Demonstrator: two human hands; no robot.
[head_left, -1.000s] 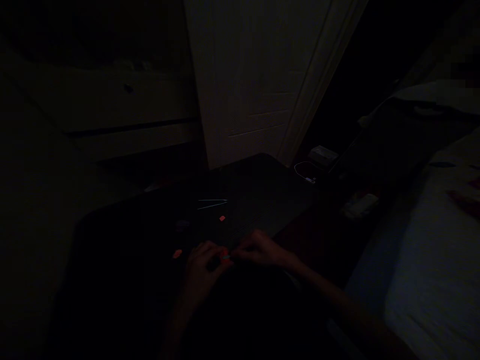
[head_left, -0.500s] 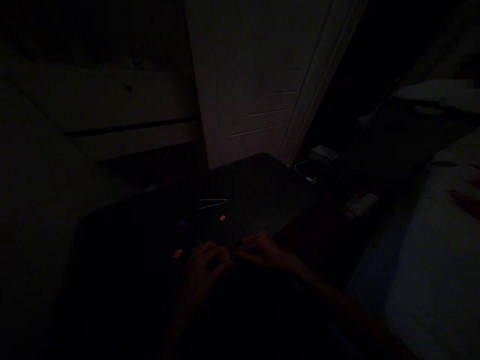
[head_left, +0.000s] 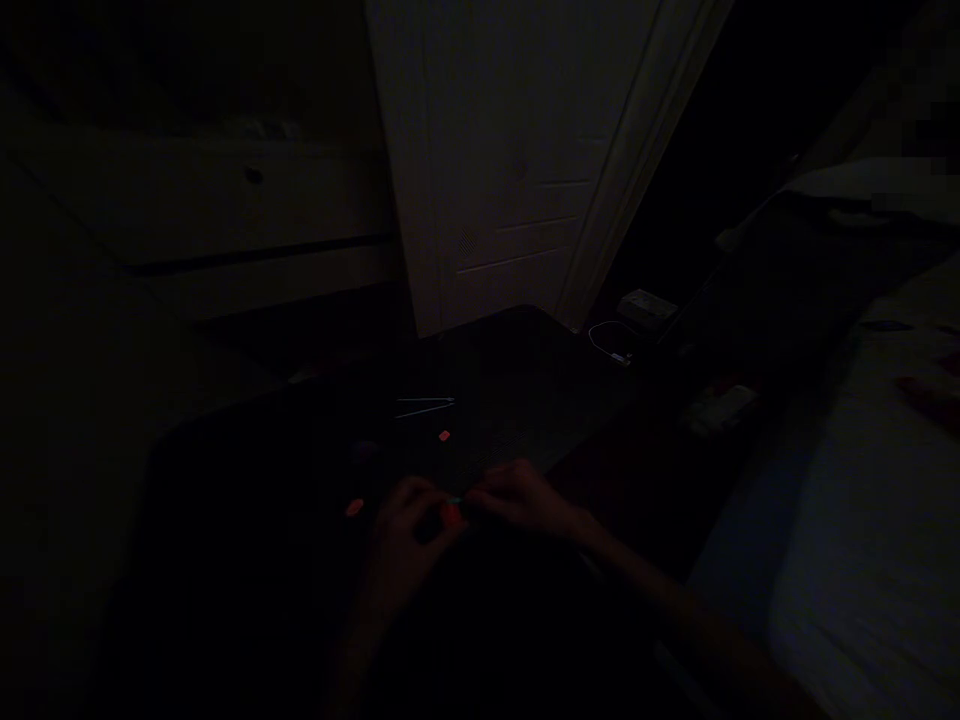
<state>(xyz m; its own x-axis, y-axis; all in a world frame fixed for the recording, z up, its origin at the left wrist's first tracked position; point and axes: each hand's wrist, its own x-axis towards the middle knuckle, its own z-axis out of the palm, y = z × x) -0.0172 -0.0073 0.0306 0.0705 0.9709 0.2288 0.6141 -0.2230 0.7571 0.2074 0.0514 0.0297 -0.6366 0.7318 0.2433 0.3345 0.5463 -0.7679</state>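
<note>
The scene is very dark. My left hand [head_left: 405,530] has its thumb and fingers closed on a small red-orange object [head_left: 451,515]; its exact kind is too dim to tell. Pinched fingers of my right hand [head_left: 521,495] meet it from the right. A tiny greenish bit shows between the two hands, and I cannot make out what the right fingertips hold. Beyond them on the dark table [head_left: 517,370] lie a small orange-red square piece [head_left: 444,436] and thin two-pronged tweezers [head_left: 426,405]. An orange oval piece [head_left: 355,508] rests left of my left hand.
A faint purplish thing [head_left: 365,452] is on the table. Behind stand a pale panelled door [head_left: 510,200] and a drawer unit [head_left: 300,200]. A white cable [head_left: 600,345] and a box [head_left: 646,308] are past the table's right corner. At right is a bed with a pale cover [head_left: 862,530].
The view has become darker. The red-orange object has turned slightly between my fingers, and the greenish bit now shows at its upper edge. My right hand has shifted slightly.
</note>
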